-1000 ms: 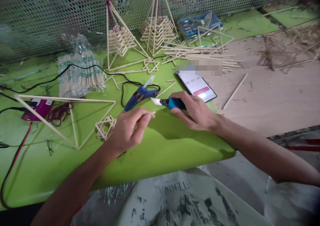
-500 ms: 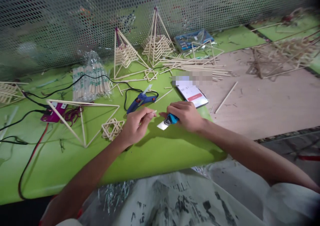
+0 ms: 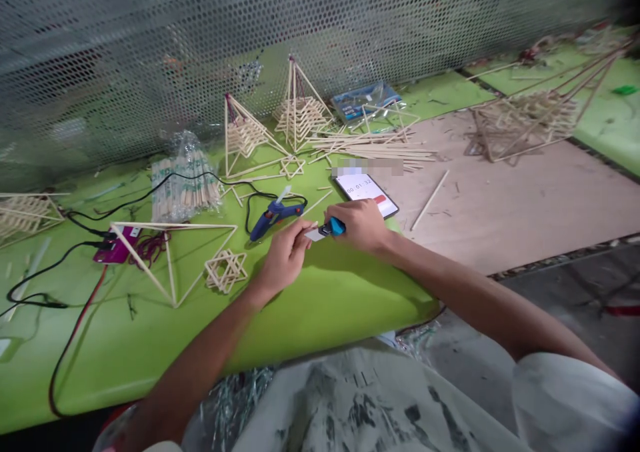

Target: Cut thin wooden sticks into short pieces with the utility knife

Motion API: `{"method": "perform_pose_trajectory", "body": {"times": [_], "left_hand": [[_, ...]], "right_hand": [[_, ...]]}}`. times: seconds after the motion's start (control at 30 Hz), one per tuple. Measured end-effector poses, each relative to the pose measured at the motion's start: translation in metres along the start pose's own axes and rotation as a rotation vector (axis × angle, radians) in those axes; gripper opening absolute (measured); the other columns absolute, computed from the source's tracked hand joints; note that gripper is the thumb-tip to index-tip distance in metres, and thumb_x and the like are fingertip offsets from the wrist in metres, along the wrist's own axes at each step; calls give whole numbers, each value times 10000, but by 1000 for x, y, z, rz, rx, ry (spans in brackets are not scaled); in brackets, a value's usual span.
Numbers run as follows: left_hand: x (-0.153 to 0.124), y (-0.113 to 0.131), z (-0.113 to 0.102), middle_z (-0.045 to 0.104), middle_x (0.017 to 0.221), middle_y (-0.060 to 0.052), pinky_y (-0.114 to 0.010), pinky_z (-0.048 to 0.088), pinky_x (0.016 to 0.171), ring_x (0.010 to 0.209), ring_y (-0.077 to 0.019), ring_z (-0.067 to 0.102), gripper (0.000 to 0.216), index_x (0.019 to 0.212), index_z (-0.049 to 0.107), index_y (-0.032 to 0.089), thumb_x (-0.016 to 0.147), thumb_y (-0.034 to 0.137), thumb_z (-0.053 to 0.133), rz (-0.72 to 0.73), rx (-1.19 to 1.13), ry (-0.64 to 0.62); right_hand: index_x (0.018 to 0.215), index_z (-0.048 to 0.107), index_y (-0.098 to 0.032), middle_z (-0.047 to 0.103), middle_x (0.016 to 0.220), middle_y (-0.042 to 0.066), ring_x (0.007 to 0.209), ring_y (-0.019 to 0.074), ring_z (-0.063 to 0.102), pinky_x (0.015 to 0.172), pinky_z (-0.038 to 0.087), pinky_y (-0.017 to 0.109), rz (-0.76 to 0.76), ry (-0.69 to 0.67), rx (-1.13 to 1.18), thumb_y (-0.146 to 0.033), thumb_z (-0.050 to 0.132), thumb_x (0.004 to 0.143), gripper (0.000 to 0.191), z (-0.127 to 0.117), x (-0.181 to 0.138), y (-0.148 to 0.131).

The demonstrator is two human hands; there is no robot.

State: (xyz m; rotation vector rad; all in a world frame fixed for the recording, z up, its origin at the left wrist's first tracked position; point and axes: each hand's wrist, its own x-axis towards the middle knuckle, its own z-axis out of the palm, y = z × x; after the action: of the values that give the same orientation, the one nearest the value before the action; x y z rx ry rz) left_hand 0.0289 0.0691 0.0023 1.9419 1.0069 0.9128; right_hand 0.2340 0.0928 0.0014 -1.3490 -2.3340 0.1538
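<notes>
The left hand [image 3: 284, 257] has thumb and forefinger pressed together on a short stick [image 3: 312, 225], pinching it just above the green mat [image 3: 320, 299]. The right hand [image 3: 363, 224] is curled tight around a blue utility knife [image 3: 334, 227], fingers wrapped on the handle. Its pale blade points to nine o'clock and meets the stick's end, though I cannot tell how far it bites. A blue glue gun [image 3: 273, 215] lies at ten o'clock from the left hand, close by. A phone [image 3: 365, 191] showing a timer sits at twelve o'clock from the right hand, nearly touching it. At eight o'clock from the left hand rests a small stick lattice [image 3: 226, 270] beside an open triangular frame [image 3: 170, 259].
</notes>
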Motion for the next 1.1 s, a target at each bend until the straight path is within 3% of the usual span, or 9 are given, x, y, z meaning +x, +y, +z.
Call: {"method": "perform_pose_trajectory", "body": {"times": [0.17, 0.8, 1.1], "left_hand": [[-4, 0, -3, 454, 648, 38, -237, 304, 545, 556, -92, 396, 208, 888, 541, 193, 997, 320, 418, -40, -87, -4], [-7, -4, -3, 457, 639, 40, -235, 292, 514, 541, -91, 394, 196, 926, 567, 197, 983, 347, 455, -44, -105, -22], [-5, -8, -6, 496, 633, 39, -232, 309, 524, 540, -93, 425, 131, 969, 597, 206, 967, 272, 484, 58, 126, 29]], "right_hand": [[760, 650, -183, 623, 629, 8, 543, 116, 458, 531, 234, 263, 31, -24, 0, -183, 482, 664, 194, -3, 0, 2], [783, 667, -184, 632, 639, 11, 555, 126, 479, 532, 254, 269, 58, -45, 7, -178, 483, 649, 228, -3, 1, -2], [776, 664, -179, 627, 630, 10, 543, 120, 473, 533, 262, 268, 63, -56, 9, -160, 478, 650, 226, -3, 0, -3]]}}
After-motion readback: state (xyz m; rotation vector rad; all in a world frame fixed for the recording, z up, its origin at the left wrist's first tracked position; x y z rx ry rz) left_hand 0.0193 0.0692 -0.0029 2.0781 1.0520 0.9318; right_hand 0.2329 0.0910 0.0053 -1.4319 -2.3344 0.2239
